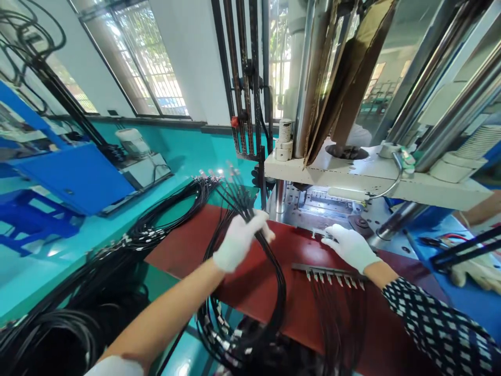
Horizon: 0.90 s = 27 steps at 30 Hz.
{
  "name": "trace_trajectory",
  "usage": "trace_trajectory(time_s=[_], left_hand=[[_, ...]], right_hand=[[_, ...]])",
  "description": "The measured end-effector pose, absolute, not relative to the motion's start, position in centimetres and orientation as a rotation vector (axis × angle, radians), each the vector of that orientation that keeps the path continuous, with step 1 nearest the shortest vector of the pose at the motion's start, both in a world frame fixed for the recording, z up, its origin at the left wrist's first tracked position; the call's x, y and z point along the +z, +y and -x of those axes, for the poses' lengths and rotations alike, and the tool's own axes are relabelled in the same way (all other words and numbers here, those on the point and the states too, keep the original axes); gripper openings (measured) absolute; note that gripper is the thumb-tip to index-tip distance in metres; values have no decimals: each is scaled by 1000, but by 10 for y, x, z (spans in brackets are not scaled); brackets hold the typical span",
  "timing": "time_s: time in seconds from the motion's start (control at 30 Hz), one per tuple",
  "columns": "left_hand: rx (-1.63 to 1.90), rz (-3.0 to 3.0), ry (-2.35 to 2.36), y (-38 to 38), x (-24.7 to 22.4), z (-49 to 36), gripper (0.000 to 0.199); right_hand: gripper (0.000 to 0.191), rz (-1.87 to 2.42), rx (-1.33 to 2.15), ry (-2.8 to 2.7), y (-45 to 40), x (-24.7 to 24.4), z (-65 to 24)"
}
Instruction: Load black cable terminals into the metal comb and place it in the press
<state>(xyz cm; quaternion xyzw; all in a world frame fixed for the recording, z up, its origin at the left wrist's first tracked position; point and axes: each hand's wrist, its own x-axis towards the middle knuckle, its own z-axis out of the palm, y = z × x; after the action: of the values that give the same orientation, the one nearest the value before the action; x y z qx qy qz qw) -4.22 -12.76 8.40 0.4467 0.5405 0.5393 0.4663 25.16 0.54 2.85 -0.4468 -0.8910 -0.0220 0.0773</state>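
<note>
My left hand, in a white glove, is wrapped round a bundle of black cables. Their far ends fan out above the fist, blurred, with pale connector tips. Also gloved, my right hand is at the front edge of the press bed, its thumb and fingers close together at a small metal piece. Whatever lies between those fingertips is too small to name. Below that hand a dark metal strip rests on the red-brown work surface, with several cable ends in a row along it.
The press plate spans above the bed, carried on steel columns. A die lies under it. More black cables are heaped at the left. A blue stool stands beyond. Gloves and pliers lie on a blue surface at the right.
</note>
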Motion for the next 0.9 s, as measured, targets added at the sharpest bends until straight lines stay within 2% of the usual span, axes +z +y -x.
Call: trace_trajectory(time_s=[0.03, 0.13, 0.2, 0.3, 0.47, 0.6, 0.73, 0.83, 0.9], left_hand=[[1236, -1239, 1660, -108, 78, 64, 30], [1060, -1273, 1991, -59, 58, 110, 15], [961, -1266, 2075, -38, 47, 120, 10], [871, -1224, 2174, -16, 38, 115, 15], [1005, -1145, 2126, -8, 50, 96, 19], [1181, -1105, 1832, -39, 100, 109, 7], [1255, -938, 1443, -80, 185, 169, 8], [1292, -823, 1445, -98, 241, 232, 16], [1349, -720, 1515, -100, 262, 270, 16]], right_hand=[[25, 1286, -82, -2684, 5, 25, -253], [26, 1150, -42, -2685, 6, 17, -255], [28, 1135, 23, -2665, 9, 12, -256], [30, 1114, 66, -2666, 14, 6, -258], [35, 1171, 140, -2651, 16, 0, -261], [38, 1248, 157, -2625, 17, -1, -261], [44, 1230, 87, -2584, 20, -1, -261], [50, 1183, 116, -2555, 23, -2, -263], [53, 1153, 234, -2521, 24, -4, -264]])
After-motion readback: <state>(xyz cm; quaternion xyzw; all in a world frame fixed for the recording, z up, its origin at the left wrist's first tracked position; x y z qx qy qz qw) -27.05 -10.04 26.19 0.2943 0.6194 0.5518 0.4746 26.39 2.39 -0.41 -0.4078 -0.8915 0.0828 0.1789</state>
